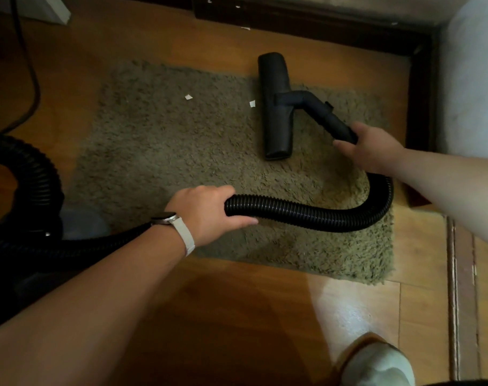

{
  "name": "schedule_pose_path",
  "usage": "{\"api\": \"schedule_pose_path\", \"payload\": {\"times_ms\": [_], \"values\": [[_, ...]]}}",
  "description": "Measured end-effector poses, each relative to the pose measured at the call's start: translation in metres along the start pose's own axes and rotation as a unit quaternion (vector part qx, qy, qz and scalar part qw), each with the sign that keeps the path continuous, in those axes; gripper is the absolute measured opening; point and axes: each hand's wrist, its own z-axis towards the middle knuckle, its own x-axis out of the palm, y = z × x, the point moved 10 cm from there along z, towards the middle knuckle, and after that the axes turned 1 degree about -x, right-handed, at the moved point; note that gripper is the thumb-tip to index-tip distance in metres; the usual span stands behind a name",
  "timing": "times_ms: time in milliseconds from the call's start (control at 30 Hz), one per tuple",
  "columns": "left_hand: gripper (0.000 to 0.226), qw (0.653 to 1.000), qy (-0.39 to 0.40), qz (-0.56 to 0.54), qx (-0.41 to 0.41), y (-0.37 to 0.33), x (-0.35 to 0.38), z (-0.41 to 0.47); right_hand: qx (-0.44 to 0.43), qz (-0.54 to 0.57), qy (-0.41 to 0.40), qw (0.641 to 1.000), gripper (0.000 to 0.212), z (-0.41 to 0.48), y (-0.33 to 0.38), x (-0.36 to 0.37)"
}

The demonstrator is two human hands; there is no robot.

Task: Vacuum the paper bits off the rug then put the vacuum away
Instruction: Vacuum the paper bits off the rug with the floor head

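Two paper bits (188, 97) on rug (159, 151), left of floor nozzle (275, 107)

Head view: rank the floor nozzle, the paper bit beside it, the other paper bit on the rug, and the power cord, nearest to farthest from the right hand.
From the right hand:
1. Floor nozzle, just left of the hand, on the rug.
2. Paper bit beside it, left of the nozzle.
3. Other paper bit, farther left on the rug.
4. Power cord, far left on the wooden floor.
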Motion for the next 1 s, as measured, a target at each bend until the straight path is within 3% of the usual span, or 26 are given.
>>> {"api": "schedule_pose_path", "payload": {"times_ms": [300,800,1000], "values": [[0.063,0.999,-0.031,0.015,-0.017,0.017,-0.003,0.016,0.003,0.006,0.005,1.0,0.038,0.032,-0.011,-0.004],[0.061,0.995,0.081,0.056,0.005,0.017,0.025,0.019,-0.155,-0.062,0.046,0.985,0.032,0.047,0.066,0.028],[0.06,0.996,0.076,0.05,-0.004,0.012,0.019,0.016,-0.173,-0.053,0.044,0.983,0.036,0.044,0.061,0.023]]}}
